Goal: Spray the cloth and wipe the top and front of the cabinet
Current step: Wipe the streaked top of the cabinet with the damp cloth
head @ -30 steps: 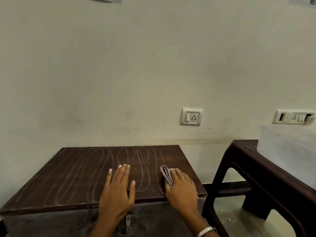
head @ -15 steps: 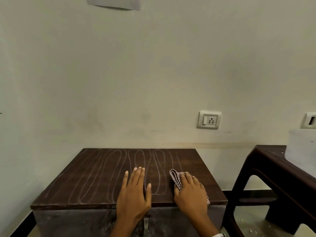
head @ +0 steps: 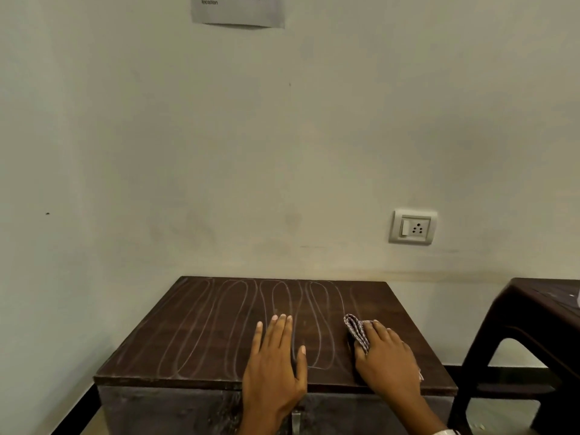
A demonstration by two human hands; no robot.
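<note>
In the lower middle of the frame the dark brown wooden top of the cabinet carries pale looping wipe trails that run front to back from its left side to just short of the cloth. The left hand lies flat on the top near the front edge, fingers straight and together, an open grip that holds nothing and seems only to brace. Just right of it, the right hand presses on the folded checked cloth, fingers laid over it and pointing up-left; whether they curl round the fabric I cannot tell, since the hand hides most of it. The cloth's exposed fold is a narrow strip whose long axis runs front to back, much like the trails.

Against the frames from a second ago, both hands sit at about the same spots on the top; the view has swung left, so the dark stool is now cut off at the right edge. I judge the last strip on the right is being wiped, with the grey metal front yet to do
</note>
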